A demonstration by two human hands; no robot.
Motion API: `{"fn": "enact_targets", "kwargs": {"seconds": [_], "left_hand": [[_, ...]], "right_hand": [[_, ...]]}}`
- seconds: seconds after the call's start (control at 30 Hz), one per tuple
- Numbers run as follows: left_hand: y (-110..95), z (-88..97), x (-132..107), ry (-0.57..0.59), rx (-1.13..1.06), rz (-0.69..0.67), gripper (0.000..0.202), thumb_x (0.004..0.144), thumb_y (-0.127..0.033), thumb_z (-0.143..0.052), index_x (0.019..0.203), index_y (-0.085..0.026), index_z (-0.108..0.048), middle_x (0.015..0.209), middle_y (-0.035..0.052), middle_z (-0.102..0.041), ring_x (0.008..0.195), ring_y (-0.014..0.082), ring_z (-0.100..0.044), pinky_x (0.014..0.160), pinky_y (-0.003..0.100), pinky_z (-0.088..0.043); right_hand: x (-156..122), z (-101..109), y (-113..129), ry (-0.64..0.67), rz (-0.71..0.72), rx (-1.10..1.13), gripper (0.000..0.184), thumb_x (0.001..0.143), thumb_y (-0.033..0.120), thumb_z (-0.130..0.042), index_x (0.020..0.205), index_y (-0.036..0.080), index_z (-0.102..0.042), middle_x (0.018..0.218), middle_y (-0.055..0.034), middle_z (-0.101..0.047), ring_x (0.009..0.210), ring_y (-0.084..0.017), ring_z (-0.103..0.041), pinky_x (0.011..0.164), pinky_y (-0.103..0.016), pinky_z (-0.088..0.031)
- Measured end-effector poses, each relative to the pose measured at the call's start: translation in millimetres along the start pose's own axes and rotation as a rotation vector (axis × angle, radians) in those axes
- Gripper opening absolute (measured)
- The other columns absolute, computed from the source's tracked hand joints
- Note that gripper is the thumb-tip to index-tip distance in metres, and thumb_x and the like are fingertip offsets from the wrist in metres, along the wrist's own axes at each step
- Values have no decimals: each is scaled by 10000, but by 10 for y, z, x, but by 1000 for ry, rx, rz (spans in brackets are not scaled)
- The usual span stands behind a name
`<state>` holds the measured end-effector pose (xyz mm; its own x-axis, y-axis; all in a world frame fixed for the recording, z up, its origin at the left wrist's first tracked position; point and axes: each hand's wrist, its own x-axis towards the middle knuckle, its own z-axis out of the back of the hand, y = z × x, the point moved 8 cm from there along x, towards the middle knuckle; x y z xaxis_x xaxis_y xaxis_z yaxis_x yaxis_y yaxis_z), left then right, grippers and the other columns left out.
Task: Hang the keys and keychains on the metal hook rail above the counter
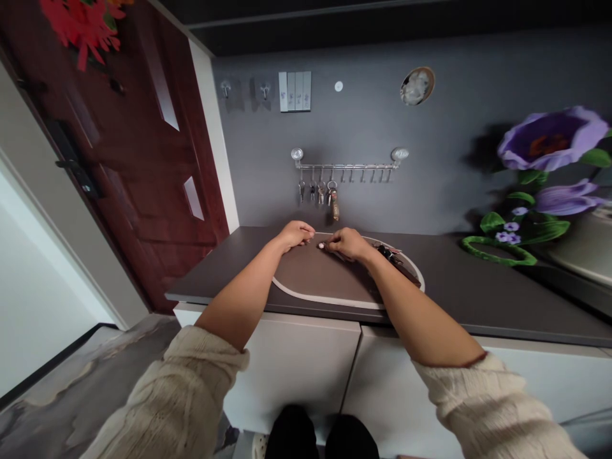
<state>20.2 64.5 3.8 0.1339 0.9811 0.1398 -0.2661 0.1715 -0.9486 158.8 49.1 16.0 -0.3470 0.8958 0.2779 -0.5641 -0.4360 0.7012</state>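
Both my hands are over a brown mat (325, 277) with a pale rim, which lies on the dark countertop. My right hand (349, 243) is closed in a pinch, palm down. A small pale, shiny thing (320, 245) shows at its fingertips, too small to name. My left hand (296, 236) hovers at the mat's far left edge with its fingers curled together; whatever they hold, if anything, is hidden. Beside my right wrist lies a dark cluster that looks like keys (389, 254), partly covered by my forearm. Behind my hands, several keys (320, 193) hang from a hook rail (349, 167).
A tan key tag (335, 205) hangs among the keys on the rail. Purple artificial flowers (554, 143) with a green stem stand at the right. Labelled strips (295, 92) are on the grey wall. A dark red door (157, 159) is at the left, and white cabinets (296, 363) are below.
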Motion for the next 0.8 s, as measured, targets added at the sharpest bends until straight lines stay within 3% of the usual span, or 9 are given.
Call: {"fn": "enact_targets", "kwargs": {"seconds": [0.1,0.33,0.57,0.8], "left_hand": [[-5,-12,3,9,-28,1,111,670,-105,-563,780,-106,-579,603,11,-552,509,52,-475,496,182,-361],[-80,-64,-5,67,-145,-40,146,728,-228,-537,825,-134,-592,714,37,-591,584,58,-507,525,178,-377],[-165,-118,-37,124,-221,-82,220,709,-315,-557,841,-140,-581,832,57,-599,648,61,-528,570,187,-391],[-316,-76,-23,23,-204,-277,249,657,-306,-593,822,-120,-570,765,34,-579,641,67,-503,553,181,-386]], "right_hand": [[37,5,-1,-17,8,93,131,532,276,-655,533,145,-640,397,39,-509,374,-50,-386,412,-177,-284],[71,-39,-1,12,-40,579,167,573,245,-645,667,106,-637,526,-3,-587,447,-62,-448,450,-177,-344],[31,2,2,-43,-150,877,42,648,152,-600,655,113,-611,551,-8,-593,443,-57,-463,468,-182,-367],[36,-31,23,-23,-155,960,47,682,123,-572,655,109,-607,584,-22,-601,459,-54,-476,498,-182,-396]]}}
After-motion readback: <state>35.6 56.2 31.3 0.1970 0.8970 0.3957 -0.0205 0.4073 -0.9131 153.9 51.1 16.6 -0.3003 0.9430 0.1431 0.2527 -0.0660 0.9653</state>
